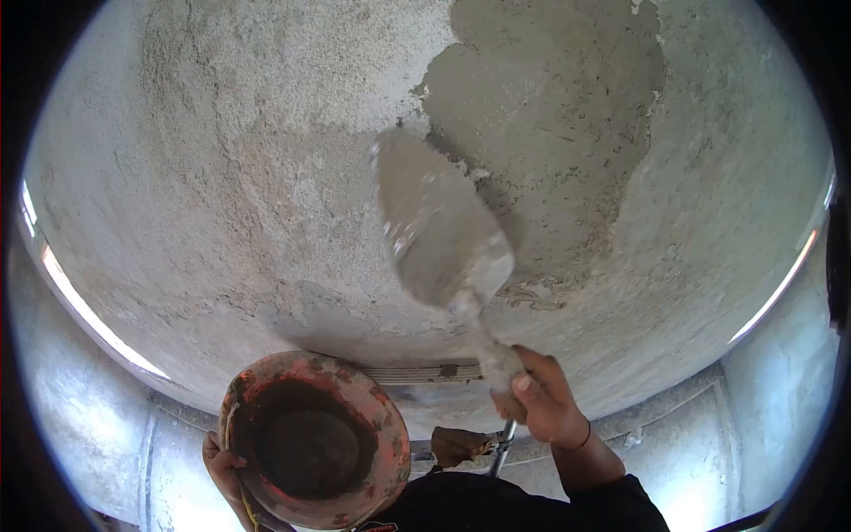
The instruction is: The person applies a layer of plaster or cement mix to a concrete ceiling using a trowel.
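My right hand [548,401] is closed round the handle of a pointed trowel [448,235]. The trowel's broad blade, wet with grey mortar, points up and left against the wall and overlaps the lower left edge of a smooth, damp mortar patch [567,133]. At lower left, my left hand [223,468] grips the rim of a round, reddish, mortar-stained basin [394,443], fingers wrapped over its left side. Grey mortar [319,448] lies in the bottom of this basin.
Rough, pale wall [239,160] spreads left of the damp patch. Below it runs a ribbed strip [417,374]. A metal pole [503,449] and a brown, crumpled-looking piece [461,446] show near my body. Bright gaps line both sides.
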`<state>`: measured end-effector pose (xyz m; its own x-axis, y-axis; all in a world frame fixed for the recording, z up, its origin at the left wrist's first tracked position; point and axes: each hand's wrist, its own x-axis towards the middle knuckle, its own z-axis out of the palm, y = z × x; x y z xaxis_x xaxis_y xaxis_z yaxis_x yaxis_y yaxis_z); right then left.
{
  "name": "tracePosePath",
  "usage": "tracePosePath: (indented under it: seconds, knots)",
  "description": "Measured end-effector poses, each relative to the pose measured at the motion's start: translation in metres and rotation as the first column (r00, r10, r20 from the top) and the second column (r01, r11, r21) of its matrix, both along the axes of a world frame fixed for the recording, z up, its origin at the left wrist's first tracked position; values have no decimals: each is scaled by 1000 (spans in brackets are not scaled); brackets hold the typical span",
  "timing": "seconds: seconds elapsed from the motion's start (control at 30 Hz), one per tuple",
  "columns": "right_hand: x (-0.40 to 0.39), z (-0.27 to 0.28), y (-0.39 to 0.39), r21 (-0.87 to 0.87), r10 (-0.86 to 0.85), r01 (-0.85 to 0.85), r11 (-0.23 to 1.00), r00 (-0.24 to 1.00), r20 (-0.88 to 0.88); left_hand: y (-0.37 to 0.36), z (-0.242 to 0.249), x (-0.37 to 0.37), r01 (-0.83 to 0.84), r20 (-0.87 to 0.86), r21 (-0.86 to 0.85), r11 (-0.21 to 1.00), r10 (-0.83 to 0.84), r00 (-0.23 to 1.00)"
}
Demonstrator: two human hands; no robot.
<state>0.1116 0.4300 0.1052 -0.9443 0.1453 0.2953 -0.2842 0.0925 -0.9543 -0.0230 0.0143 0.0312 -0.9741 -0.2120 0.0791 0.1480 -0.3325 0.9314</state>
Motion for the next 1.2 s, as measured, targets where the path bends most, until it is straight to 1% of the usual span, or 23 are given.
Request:
tracePosePath:
  seconds: [0.03,0.1,0.23,0.3,0.33,0.4,0.43,0.47,0.5,0.53,0.6,0.63,0.7,0.73,0.8,0.83,0.9,0.93,1.0,1.03,1.1,1.13,1.2]
  knots:
    - [-2,0,2,-3,-3,3,1000,1000,4,-1,-1,0,3,4,-3,1000,-3,1000]
    - [-8,-2,8,-50,-111,110,993,994,-12,-6,-3,-2,31,11,-13,999,-30,999]
    - [-7,-21,5,-110,-92,95,989,995,25,-9,-9,-3,13,-7,11,1000,-13,1000]
    - [0,-26,2,-129,-2,37,991,964,266,-8,-5,-2,48,5,-5,999,-48,999]
    - [2,-32,3,-129,0,37,991,963,270,-6,-5,-1,47,10,-6,999,-47,999]
    - [0,-41,7,-67,129,-118,991,972,195,-3,-3,-2,24,-18,26,999,-23,1000]
    - [2,-41,9,-69,128,-117,991,973,191,-4,-2,-3,25,-22,24,999,-25,999]
    - [5,-33,10,-35,43,-42,999,999,30,-5,-1,-2,20,-1,7,1000,-20,1000]
    - [6,-25,12,-13,-40,38,999,990,-132,-6,-1,-1,15,23,-10,1000,-15,1000]
    - [6,-18,18,-15,-40,38,999,991,-129,-7,-2,-2,15,26,-11,1000,-15,1000]
    - [3,-3,32,-42,-90,83,996,979,-185,-12,-7,-4,19,22,-38,999,-18,1000]
    - [0,3,34,-42,-90,84,996,979,-185,-12,-8,-4,20,22,-38,999,-19,1000]
    - [-5,12,35,-183,-81,51,982,984,-161,-11,-7,-4,47,-4,-5,999,-47,999]
    - [-6,10,32,-180,-82,52,982,983,-164,-10,-6,-4,49,-7,-2,999,-49,999]
    - [-8,-1,23,-163,-30,29,986,1000,-6,0,0,0,24,-1,34,999,-24,1000]
    - [-10,-6,19,-159,-28,26,987,1000,-7,-2,-3,-1,21,-1,39,999,-21,1000]
    - [-11,-15,8,-146,95,-69,987,979,179,-9,-6,-3,45,-7,28,999,-44,999]
    - [-8,-17,5,-146,97,-71,987,979,180,-10,-8,-2,42,-6,28,999,-42,999]
    - [-1,-13,-1,-74,157,-148,986,977,142,-6,-3,-2,43,-2,29,999,-43,999]
    - [2,-9,-2,-74,152,-143,987,978,142,-8,-5,-3,48,-1,29,998,-48,999]
    - [9,3,4,-20,-11,10,1000,998,-68,-11,-11,-6,30,5,24,999,-30,1000]
    - [11,6,10,-19,-17,16,1000,998,-65,-9,-10,-6,36,7,25,999,-36,999]
    - [14,15,23,-33,-161,158,987,976,-146,-5,-7,-5,21,0,60,998,-21,1000]
